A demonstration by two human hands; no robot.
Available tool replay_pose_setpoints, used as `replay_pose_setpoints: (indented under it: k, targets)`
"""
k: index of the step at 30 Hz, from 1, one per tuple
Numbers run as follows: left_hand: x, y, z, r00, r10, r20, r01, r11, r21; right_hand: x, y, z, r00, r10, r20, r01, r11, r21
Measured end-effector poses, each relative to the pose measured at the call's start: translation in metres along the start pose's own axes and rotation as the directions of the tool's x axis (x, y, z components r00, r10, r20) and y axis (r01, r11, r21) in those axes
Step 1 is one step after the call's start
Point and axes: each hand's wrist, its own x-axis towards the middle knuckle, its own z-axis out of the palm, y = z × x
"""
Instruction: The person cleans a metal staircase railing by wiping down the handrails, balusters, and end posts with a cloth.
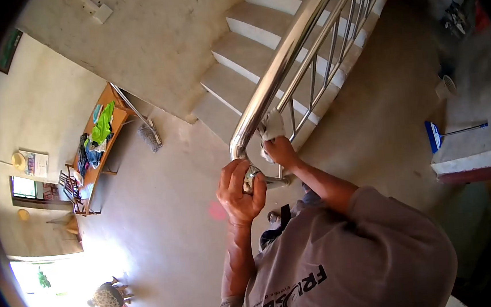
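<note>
A shiny metal stair railing (276, 73) slopes from the upper right down to a rounded lower end near the middle of the view. My left hand (241, 193) wraps its fingers round that lower end. Just right of it, my right hand (280, 149) is closed on a pale cloth (272, 126), which lies against the metal under the top rail. Part of the cloth is hidden behind my fingers.
Concrete steps (253, 50) rise behind the railing. On the left a wooden table (117, 118) bears clothes (103, 125), with a mop (149, 137) beside it. A blue broom (434, 136) and a bucket (445, 87) are at the right. Chairs stand at the lower left.
</note>
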Motion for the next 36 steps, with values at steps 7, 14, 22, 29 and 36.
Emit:
replay_pose_setpoints:
  k: [7,14,22,29,36]
  targets:
    - [-0.002,0.0,0.001,1.0,-0.016,0.017,0.016,1.0,-0.01,0.065,-0.047,-0.088,0.964,0.132,-0.23,-0.17,0.973,-0.156]
    - [0.0,0.0,0.001,1.0,0.012,0.015,-0.012,1.0,-0.015,0.13,-0.067,-0.205,0.705,-0.262,-0.659,0.174,0.965,-0.198]
    - [0.002,0.0,0.002,0.998,0.054,-0.019,-0.054,0.998,-0.016,0.128,-0.194,-0.214,0.456,-0.695,-0.556,0.495,0.717,-0.49]
    - [-0.002,0.0,0.001,1.0,0.0,-0.026,-0.001,0.999,-0.034,0.072,-0.176,-0.145,0.693,-0.721,0.007,0.541,0.513,-0.666]
    - [0.0,0.003,-0.001,1.0,-0.003,-0.021,0.001,0.998,-0.066,0.134,-0.226,-0.201,0.445,-0.8,-0.403,0.295,0.556,-0.777]
